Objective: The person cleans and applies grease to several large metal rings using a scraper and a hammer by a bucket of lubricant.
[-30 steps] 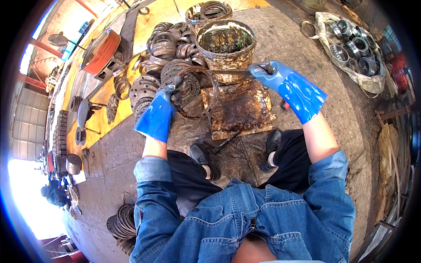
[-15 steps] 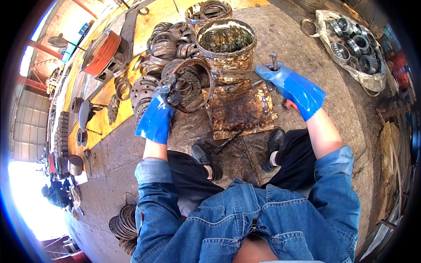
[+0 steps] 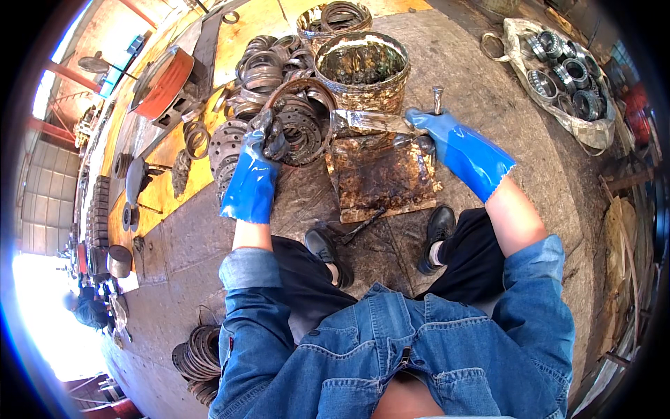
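My left hand (image 3: pixel 259 157), in a blue rubber glove, is closed on the left side of a large thin metal ring (image 3: pixel 331 105) held upright. Dark, greasy matter clings around its fingers. In my right hand (image 3: pixel 440 133), gloved alike, is a flat, grease-smeared paintbrush (image 3: pixel 373 121) whose head points left toward the ring, a small gap apart. Just beyond that hand a metal piece with a flared top (image 3: pixel 437 94) stands up; its foot is hidden. Under the brush lies a grease-coated board (image 3: pixel 382 178). Behind it stands a grimy bucket (image 3: pixel 363 94) with dark grease inside.
Piled metal rings (image 3: pixel 262 77) and flanged discs (image 3: pixel 225 146) lie at the left. A second bucket (image 3: pixel 307 31) holds rings. A white sack (image 3: pixel 516 42) with bearings is far right. More rings (image 3: pixel 202 353) sit near my left elbow. A stick (image 3: pixel 363 222) lies between my shoes.
The brush has turned so its pale, shiny flat side shows, and its head sits nearer the ring. My left hand and the ring have shifted and tilted slightly; both holds continue.
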Demonstrator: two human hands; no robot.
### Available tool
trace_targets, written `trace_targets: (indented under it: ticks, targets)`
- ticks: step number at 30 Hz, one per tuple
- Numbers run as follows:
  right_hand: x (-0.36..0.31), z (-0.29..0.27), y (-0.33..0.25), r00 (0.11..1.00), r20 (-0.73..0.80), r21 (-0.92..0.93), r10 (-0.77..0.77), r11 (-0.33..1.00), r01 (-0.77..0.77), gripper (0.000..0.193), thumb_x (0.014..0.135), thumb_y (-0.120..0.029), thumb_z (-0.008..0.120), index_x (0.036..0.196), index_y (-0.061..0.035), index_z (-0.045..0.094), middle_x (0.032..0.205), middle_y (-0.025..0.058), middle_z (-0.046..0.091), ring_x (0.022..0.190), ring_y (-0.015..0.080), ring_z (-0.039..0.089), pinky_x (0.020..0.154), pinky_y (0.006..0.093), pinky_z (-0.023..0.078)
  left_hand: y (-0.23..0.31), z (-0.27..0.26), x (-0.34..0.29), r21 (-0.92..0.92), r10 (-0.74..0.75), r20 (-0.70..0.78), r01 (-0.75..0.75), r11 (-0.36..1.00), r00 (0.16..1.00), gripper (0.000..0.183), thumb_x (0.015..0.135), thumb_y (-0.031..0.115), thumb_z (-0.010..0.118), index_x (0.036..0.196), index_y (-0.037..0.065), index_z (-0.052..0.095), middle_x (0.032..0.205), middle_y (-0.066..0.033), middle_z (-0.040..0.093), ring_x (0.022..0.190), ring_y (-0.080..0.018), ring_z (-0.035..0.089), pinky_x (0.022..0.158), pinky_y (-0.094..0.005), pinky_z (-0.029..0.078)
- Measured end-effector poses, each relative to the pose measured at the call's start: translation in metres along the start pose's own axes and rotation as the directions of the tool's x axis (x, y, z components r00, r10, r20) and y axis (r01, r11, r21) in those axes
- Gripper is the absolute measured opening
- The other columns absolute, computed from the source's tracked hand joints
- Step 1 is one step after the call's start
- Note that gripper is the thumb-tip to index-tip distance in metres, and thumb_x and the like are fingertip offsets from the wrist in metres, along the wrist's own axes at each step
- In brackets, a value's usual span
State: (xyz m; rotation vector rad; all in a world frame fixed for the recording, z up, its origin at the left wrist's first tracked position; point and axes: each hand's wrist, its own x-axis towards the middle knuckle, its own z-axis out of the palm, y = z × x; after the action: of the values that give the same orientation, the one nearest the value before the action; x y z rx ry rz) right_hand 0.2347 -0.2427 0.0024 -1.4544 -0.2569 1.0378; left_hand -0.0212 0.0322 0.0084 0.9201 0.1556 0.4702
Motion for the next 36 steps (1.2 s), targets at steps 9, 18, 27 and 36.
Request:
trace_targets:
  ticks: [9, 18, 27, 36]
  targets:
    - [0.003, 0.008, 0.007, 0.986, -0.002, 0.186, 0.166, 0.969, -0.162, 0.024, 0.087, -0.024, 0.069, 0.101, -0.0049, 0.068, 0.071, 0.0041, 0.061, 0.053, 0.0141, 0.051, 0.043, 0.0292, 0.039, 0.003, 0.039, 0.006, 0.154, 0.126, -0.214, -0.094, 0.984, 0.969, 0.029, 0.098, 0.032, 0.051, 0.076, 0.013, 0.048, 0.05, 0.0024, 0.035, 0.039, -0.0097, 0.03, 0.042, -0.0254, 0.025]
    - [-0.013, 0.019, 0.019, 0.871, 0.435, 0.383, 0.227, 0.829, -0.407, 0.023, 0.095, -0.032, 0.055, 0.096, -0.0089, 0.055, 0.057, -0.001, 0.044, 0.047, 0.0118, 0.045, 0.044, 0.0304, 0.04, 0.004, 0.037, 0.006, 0.744, 0.494, -0.051, -0.296, 0.598, 0.868, 0.018, 0.097, 0.022, 0.053, 0.084, 0.01, 0.054, 0.067, 0.0006, 0.048, 0.047, -0.0072, 0.035, 0.045, -0.0232, 0.028]
    - [-0.035, 0.048, 0.042, 0.612, 0.665, 0.6, 0.429, 0.18, -0.779, 0.024, 0.087, -0.027, 0.061, 0.069, -0.0152, 0.051, 0.055, -0.0064, 0.049, 0.048, 0.0083, 0.046, 0.05, 0.0269, 0.038, -0.007, 0.026, 0.016, 0.064, 0.201, -0.191, -0.192, 0.979, 0.961, 0.022, 0.094, 0.017, 0.059, 0.114, 0.008, 0.061, 0.075, -0.0001, 0.055, 0.058, -0.0084, 0.045, 0.049, -0.0232, 0.035]
    - [-0.06, 0.076, 0.058, 0.609, 0.699, 0.65, 0.375, 0.023, -0.76, 0.029, 0.087, -0.03, 0.053, 0.062, -0.0146, 0.051, 0.052, -0.007, 0.053, 0.041, 0.007, 0.044, 0.041, 0.0252, 0.032, -0.008, 0.028, 0.017, 0.049, 0.165, -0.285, -0.158, 0.986, 0.944, 0.04, 0.095, 0.019, 0.059, 0.13, 0.0, 0.053, 0.116, -0.0113, 0.063, 0.097, -0.0216, 0.063, 0.083, -0.0349, 0.055]
